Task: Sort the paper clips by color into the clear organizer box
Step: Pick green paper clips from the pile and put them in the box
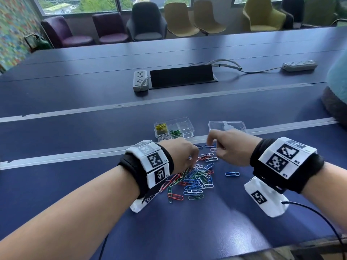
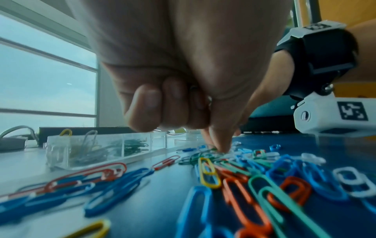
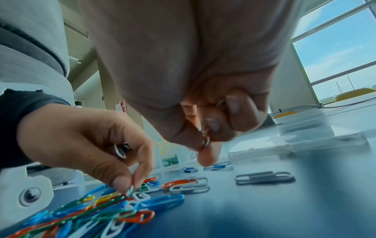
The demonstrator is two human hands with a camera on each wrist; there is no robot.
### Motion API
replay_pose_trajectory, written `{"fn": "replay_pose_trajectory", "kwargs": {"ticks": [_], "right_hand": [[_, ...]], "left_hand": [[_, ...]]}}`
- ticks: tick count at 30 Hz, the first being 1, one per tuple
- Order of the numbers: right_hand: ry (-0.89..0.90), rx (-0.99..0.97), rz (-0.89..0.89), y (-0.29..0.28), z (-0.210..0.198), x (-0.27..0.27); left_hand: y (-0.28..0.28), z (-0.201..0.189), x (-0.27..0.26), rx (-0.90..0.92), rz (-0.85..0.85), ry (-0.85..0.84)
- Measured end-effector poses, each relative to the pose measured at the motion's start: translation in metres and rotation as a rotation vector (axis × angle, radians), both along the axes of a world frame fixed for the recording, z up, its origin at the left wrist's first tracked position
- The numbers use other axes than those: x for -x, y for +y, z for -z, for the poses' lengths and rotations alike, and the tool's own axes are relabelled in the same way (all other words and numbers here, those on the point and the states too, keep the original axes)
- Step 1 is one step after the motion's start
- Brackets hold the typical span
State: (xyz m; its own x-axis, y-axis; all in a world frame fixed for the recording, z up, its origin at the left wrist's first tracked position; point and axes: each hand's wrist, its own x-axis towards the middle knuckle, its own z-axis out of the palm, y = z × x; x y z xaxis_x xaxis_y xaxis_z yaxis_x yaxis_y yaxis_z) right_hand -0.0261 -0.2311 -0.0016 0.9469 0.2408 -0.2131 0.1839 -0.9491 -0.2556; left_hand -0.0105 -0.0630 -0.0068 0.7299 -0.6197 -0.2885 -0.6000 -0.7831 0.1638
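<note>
A heap of mixed paper clips (image 1: 195, 178) in blue, red, green, white and yellow lies on the blue table. Behind it stands the clear organizer box (image 1: 187, 126), with yellow, green and white clips in separate compartments. Its clear lid (image 1: 227, 125) lies to the right. My left hand (image 1: 191, 164) pinches a white clip (image 3: 130, 190) at the heap's far edge with thumb and forefinger, and keeps more white clips (image 3: 120, 150) tucked in its curled fingers. My right hand (image 1: 212, 145) hovers over a blue clip (image 3: 217, 165), its forefinger pointing down and pale clips (image 3: 206, 141) held in its curled fingers.
Grey tape strips (image 1: 75, 156) cross the table. Further back are two power strips (image 1: 139, 80) (image 1: 299, 65) and a raised black cable flap (image 1: 181, 75). A person's sleeve (image 1: 336, 91) rests at the right edge. Chairs line the far wall.
</note>
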Motion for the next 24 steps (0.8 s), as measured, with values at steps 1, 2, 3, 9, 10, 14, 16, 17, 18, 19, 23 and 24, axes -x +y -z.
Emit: {"fn": "replay_pose_trajectory", "kwargs": {"ticks": [1, 2, 3, 9, 10, 14, 16, 17, 18, 19, 23, 24], "right_hand": [[0.008, 0.006, 0.002, 0.002, 0.000, -0.002], [0.033, 0.022, 0.011, 0.004, 0.000, -0.004], [0.043, 0.026, 0.011, 0.006, 0.001, -0.006], [0.031, 0.036, 0.019, 0.011, 0.010, -0.015], [0.045, 0.034, 0.022, 0.012, 0.009, -0.015], [0.045, 0.049, 0.004, 0.011, 0.009, -0.015], [0.030, 0.071, -0.011, 0.013, 0.008, -0.015], [0.023, 0.084, -0.018, 0.013, 0.008, -0.016], [0.018, 0.099, -0.025, 0.014, 0.007, -0.015], [0.013, 0.112, -0.032, 0.014, 0.008, -0.015], [0.011, 0.123, -0.028, 0.018, 0.004, -0.017], [0.025, 0.124, -0.022, 0.020, 0.002, -0.018]], "left_hand": [[0.001, 0.001, 0.000, 0.027, -0.008, 0.007], [0.002, 0.002, -0.001, 0.061, -0.021, 0.018], [0.003, 0.003, -0.001, 0.097, -0.044, 0.029], [0.016, 0.005, -0.003, 0.202, -0.157, 0.083], [0.017, 0.006, -0.004, 0.220, -0.166, 0.099], [0.017, 0.005, -0.006, 0.270, -0.217, 0.160], [0.017, 0.005, -0.007, 0.285, -0.224, 0.163], [0.018, 0.004, -0.007, 0.287, -0.227, 0.160], [0.019, 0.004, -0.007, 0.294, -0.238, 0.153], [0.020, 0.004, -0.008, 0.308, -0.259, 0.147], [0.027, -0.002, -0.014, 0.367, -0.330, 0.077], [0.030, -0.003, -0.016, 0.361, -0.338, 0.051]]}}
